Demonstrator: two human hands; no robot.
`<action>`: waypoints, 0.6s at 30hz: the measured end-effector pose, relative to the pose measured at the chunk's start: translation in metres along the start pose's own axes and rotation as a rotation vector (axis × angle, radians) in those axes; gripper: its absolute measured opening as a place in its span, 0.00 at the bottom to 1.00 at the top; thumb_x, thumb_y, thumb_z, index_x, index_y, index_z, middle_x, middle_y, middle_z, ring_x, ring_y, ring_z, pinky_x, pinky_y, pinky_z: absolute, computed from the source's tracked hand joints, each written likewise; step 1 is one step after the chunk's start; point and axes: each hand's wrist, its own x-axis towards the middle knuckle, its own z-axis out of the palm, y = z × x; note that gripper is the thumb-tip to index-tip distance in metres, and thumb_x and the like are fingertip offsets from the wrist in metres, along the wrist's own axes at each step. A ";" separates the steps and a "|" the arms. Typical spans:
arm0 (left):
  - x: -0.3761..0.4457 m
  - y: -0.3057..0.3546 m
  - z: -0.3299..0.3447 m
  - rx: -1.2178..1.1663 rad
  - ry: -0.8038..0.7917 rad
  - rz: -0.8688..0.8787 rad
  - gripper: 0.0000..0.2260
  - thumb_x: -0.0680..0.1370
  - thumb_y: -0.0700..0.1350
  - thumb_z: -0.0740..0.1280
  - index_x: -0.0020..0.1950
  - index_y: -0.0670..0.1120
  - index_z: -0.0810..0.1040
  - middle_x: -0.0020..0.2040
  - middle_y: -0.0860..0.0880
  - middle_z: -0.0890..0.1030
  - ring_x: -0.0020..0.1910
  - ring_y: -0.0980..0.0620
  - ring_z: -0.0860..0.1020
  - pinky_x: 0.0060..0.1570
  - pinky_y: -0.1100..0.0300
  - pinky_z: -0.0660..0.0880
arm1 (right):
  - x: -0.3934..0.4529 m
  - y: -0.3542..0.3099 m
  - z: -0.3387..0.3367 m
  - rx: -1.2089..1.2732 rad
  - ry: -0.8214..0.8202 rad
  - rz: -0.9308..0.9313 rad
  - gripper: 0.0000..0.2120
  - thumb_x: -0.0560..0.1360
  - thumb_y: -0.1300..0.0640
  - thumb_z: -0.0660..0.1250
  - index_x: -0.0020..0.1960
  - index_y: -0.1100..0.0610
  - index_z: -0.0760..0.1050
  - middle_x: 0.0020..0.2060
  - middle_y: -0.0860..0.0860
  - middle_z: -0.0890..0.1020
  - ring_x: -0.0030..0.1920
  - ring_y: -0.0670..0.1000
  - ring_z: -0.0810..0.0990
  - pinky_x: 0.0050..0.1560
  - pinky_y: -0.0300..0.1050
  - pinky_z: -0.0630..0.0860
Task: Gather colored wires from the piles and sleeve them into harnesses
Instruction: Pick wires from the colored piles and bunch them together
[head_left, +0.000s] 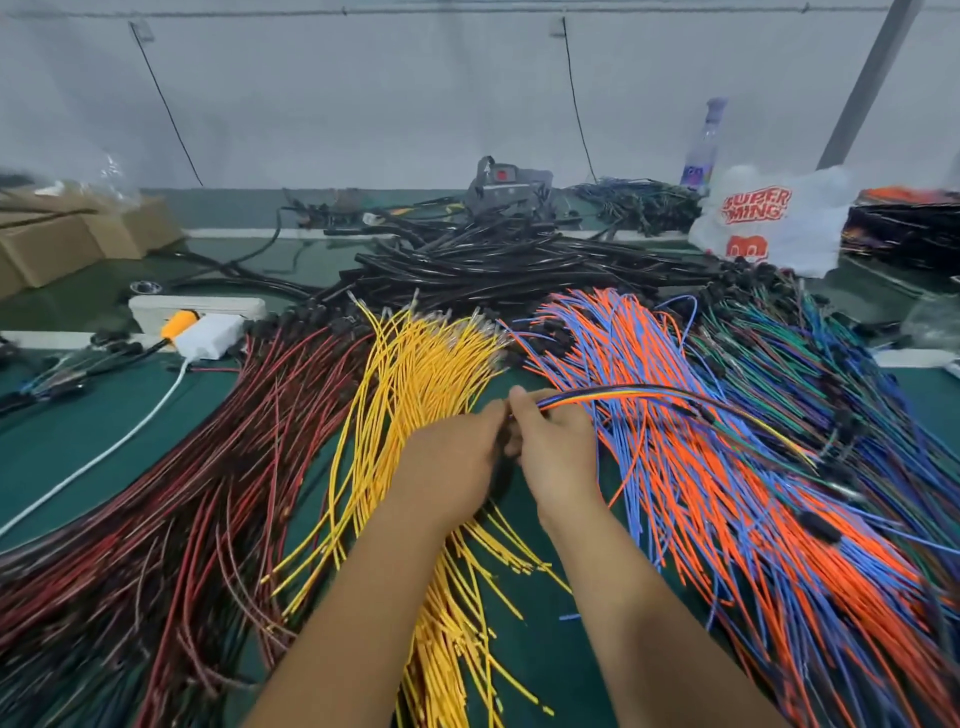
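Observation:
Both hands meet at the table's middle, above the gap between the yellow wire pile (415, 374) and the orange-and-blue wire pile (691, 467). My right hand (558, 452) pinches a thin bundle of mixed colored wires (649, 396) that arcs away to the right over the orange-and-blue pile. My left hand (452, 462) is closed at the bundle's near end, fingertips against the right hand; something dark shows between them, too hidden to name. Red and dark wires (197, 493) fan out on the left. Green and blue wires (831, 374) lie far right. Black sleeves (498, 260) are heaped behind.
A white power strip (197, 309) with an orange plug and white adapter (208, 335) sits back left, its white cable running toward me. Cardboard boxes (78, 239) stand far left. A white plastic bag (774, 218) and a bottle (704, 150) are back right, near the wall.

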 end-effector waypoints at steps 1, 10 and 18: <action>-0.001 -0.001 0.000 -0.056 0.004 -0.001 0.01 0.80 0.46 0.57 0.49 0.53 0.67 0.34 0.54 0.70 0.36 0.49 0.74 0.29 0.55 0.59 | 0.000 0.000 -0.001 -0.013 -0.001 0.004 0.20 0.78 0.50 0.65 0.31 0.58 0.73 0.19 0.47 0.75 0.22 0.43 0.72 0.29 0.38 0.68; -0.013 -0.019 -0.008 -0.405 0.114 -0.156 0.09 0.82 0.52 0.57 0.51 0.56 0.77 0.30 0.62 0.74 0.30 0.61 0.70 0.29 0.60 0.60 | 0.005 -0.010 -0.011 0.408 0.094 0.148 0.12 0.81 0.55 0.62 0.40 0.59 0.74 0.20 0.45 0.72 0.21 0.44 0.71 0.25 0.37 0.67; -0.015 -0.014 -0.011 -0.438 0.122 -0.082 0.11 0.83 0.48 0.56 0.45 0.47 0.74 0.28 0.52 0.68 0.28 0.57 0.66 0.28 0.63 0.61 | -0.005 -0.014 -0.013 0.188 -0.291 0.086 0.08 0.78 0.57 0.67 0.39 0.56 0.78 0.26 0.47 0.78 0.24 0.44 0.71 0.25 0.34 0.66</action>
